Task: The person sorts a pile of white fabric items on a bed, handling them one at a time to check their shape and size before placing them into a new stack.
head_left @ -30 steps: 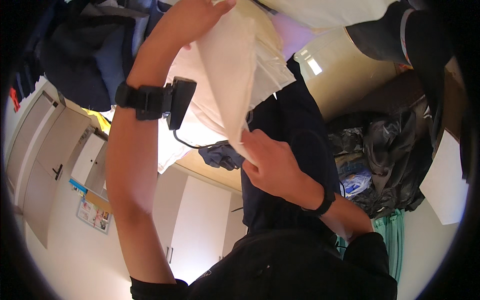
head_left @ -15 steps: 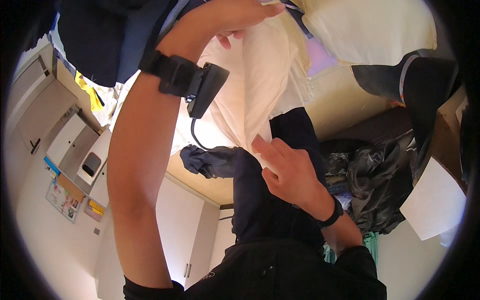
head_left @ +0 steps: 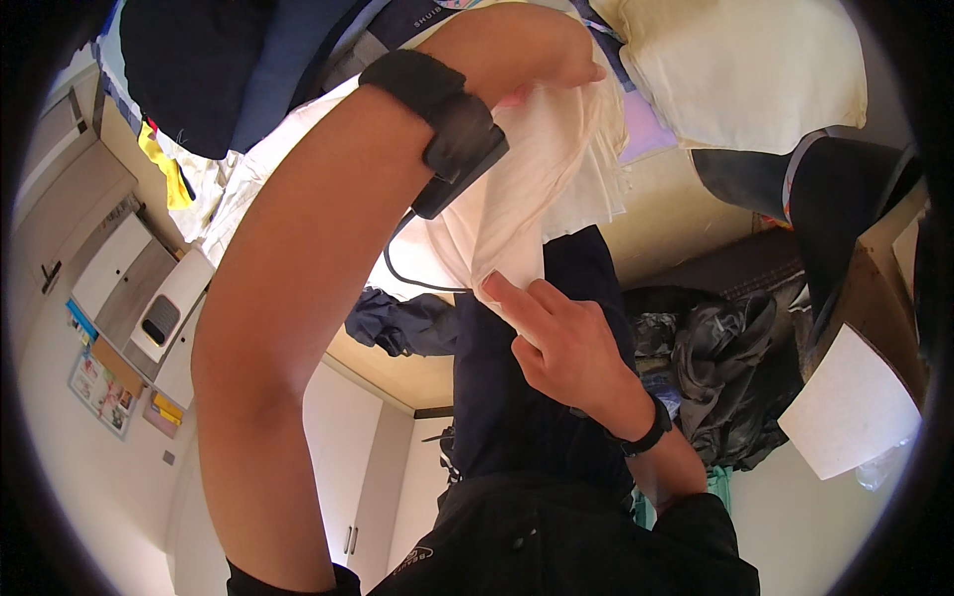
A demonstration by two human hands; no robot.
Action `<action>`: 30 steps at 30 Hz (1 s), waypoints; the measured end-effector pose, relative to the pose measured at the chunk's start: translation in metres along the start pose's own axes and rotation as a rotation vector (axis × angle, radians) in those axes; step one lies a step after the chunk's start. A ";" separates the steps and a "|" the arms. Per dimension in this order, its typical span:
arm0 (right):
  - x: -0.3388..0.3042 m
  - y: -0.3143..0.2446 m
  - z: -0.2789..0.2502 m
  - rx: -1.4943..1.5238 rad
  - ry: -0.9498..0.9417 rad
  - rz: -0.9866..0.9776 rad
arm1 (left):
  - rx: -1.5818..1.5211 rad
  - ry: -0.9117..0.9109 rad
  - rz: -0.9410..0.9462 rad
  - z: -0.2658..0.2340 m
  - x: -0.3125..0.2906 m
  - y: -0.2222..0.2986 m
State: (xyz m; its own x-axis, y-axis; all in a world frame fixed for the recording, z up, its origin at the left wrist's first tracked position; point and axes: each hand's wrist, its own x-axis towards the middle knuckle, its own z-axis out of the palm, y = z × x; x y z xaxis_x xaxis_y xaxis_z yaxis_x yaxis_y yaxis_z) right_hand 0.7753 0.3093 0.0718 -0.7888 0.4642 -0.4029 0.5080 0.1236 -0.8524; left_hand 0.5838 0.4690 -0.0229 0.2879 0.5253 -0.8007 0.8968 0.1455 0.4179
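Note:
A pale cream cloth (head_left: 517,214), thin and softly creased, spreads ahead of me and hangs down to a gathered corner. My right hand (head_left: 571,343) pinches that corner, index finger stretched along it and the other fingers curled. Over the far part of the cloth bends my left hand (head_left: 547,45); its thumb sticks out to the right, and most of its fingers are hidden beneath the hand. A black strap holds a small black device (head_left: 462,154) on my left wrist, with a thin cable hanging from it. My right wrist wears a black band (head_left: 651,427).
Dark garments (head_left: 194,74) are heaped at the far left, and a cream padded piece (head_left: 740,70) lies at the far right. Crumpled black plastic (head_left: 725,348) is to the right of my legs. Farther right is an open cardboard box (head_left: 870,288) with a white flap (head_left: 855,402).
My left hand and forearm have swung right across the cloth, carrying the wrist device along. My right hand has shifted slightly left, still at the cloth's corner.

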 end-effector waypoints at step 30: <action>-0.034 0.024 0.018 -0.071 0.311 0.178 | -0.994 0.424 0.229 0.031 -0.082 -0.098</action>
State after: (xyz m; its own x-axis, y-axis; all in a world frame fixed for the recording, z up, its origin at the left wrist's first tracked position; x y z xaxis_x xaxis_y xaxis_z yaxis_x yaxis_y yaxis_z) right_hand 0.8083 0.2805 0.0591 -0.5486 0.7273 -0.4124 0.6592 0.0728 -0.7485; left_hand 0.4828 0.3859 -0.0115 0.1035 0.8434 -0.5272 0.1123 0.5167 0.8488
